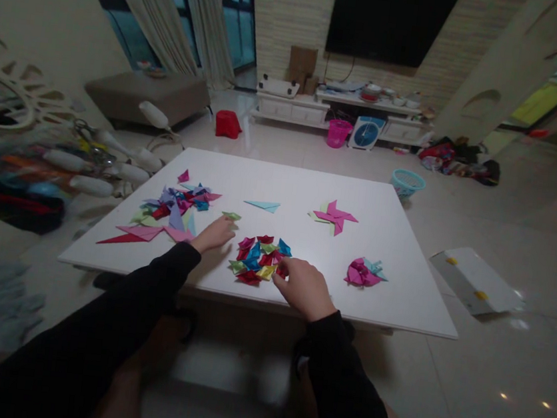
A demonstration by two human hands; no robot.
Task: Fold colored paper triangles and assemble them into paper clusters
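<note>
From here I cannot tell whether the left hand (218,234) or the half-curled right hand (305,288) is gripping, but the folded papers (252,254) between them look light, easily crushed, and best pinched gently at their thick middles.

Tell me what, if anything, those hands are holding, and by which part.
The left hand is at a green folded paper's near edge, the right hand at a red folded paper's right side. Whether either is held cannot be told.
</note>
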